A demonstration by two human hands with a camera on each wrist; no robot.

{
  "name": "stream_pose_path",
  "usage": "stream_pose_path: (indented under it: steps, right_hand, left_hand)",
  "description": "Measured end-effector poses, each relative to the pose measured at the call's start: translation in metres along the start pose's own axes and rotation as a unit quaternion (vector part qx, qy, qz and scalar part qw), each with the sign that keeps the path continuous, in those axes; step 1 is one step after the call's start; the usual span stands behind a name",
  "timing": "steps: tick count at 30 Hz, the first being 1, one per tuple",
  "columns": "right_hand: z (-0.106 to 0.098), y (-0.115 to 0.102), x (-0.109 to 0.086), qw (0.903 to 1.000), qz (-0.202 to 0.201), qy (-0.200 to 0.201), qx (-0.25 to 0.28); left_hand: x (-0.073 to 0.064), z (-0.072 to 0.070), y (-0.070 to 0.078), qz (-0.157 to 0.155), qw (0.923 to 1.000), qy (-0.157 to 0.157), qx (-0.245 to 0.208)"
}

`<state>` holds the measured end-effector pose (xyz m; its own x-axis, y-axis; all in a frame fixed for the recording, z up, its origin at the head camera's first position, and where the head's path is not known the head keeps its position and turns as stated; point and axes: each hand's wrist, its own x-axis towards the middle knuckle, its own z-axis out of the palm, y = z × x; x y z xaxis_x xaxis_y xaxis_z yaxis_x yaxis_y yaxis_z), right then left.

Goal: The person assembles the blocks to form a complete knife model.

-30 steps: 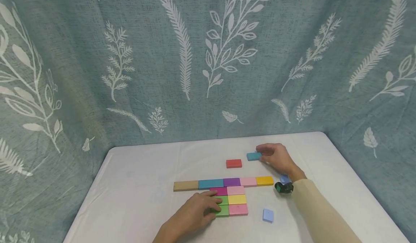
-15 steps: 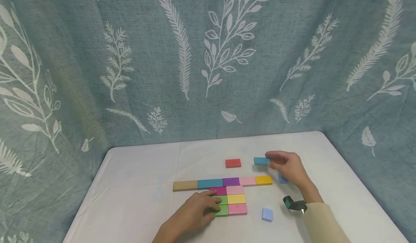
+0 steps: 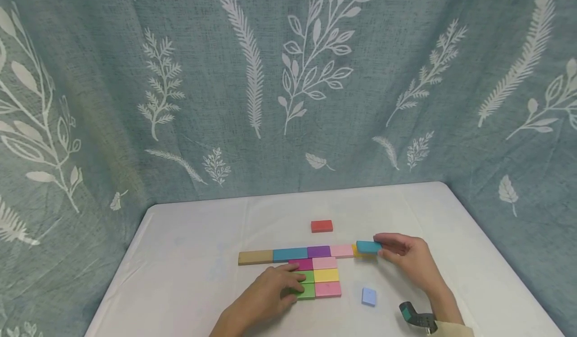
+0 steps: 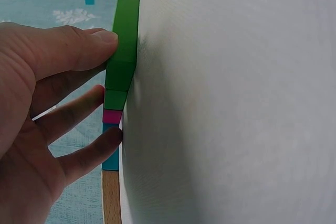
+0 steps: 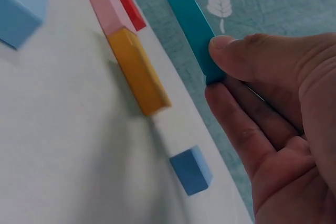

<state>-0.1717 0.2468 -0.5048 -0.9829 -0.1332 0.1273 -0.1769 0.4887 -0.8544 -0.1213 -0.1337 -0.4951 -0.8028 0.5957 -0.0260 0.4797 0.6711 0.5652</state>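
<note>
Between thumb and fingers my right hand [image 3: 412,259] pinches one end of a teal rectangular block [image 3: 367,247], raised above the table. In the head view the block overlaps the orange block [image 5: 139,74] at the right end of a row. My left hand [image 3: 266,294] rests at the left side of the block grid, its fingertips touching the green blocks [image 4: 123,40] and the row beside them. The row runs from a tan block [image 3: 255,258] through blue, purple [image 3: 318,252] and pink to orange. Below it sit magenta, pink, yellow [image 3: 326,275] and green blocks, edge to edge.
A red block [image 3: 322,226] lies alone behind the row. One light blue block [image 3: 368,297] sits right of the grid; another small blue block [image 5: 190,170] lies past the orange one, hidden by my right hand in the head view. A patterned curtain [image 3: 270,101] hangs behind the white table [image 3: 189,227].
My right hand has lifted the teal block from the back of the table and carried it toward me, over the row's right end. My left hand has stayed in place.
</note>
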Motion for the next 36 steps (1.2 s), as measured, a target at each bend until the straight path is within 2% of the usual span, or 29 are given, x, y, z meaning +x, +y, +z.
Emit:
stream_pose_path:
  steps: [4,10,15,24,36]
  right_hand:
    - [0.009,-0.003,-0.005,0.9999,0.001,-0.012,0.002]
    - [0.027,-0.008,-0.005,0.9988,0.013,-0.036,-0.03]
    - [0.036,-0.01,-0.004,0.9975,-0.003,-0.041,-0.057]
    - [0.046,-0.014,-0.005,0.9939,0.004,-0.048,-0.099]
    - [0.048,-0.022,-0.003,0.9814,-0.028,-0.057,-0.181]
  left_hand:
    - [0.0,0.001,-0.001,0.001,1.0,0.001,0.002]
    - [0.0,0.001,-0.001,-0.003,1.0,-0.001,0.006]
    - [-0.001,0.0,0.0,-0.012,0.9999,-0.005,0.008]
    - [0.0,0.0,0.0,-0.009,0.9999,-0.006,0.005]
    - [0.001,0.0,0.0,-0.011,0.9999,-0.009,0.008]
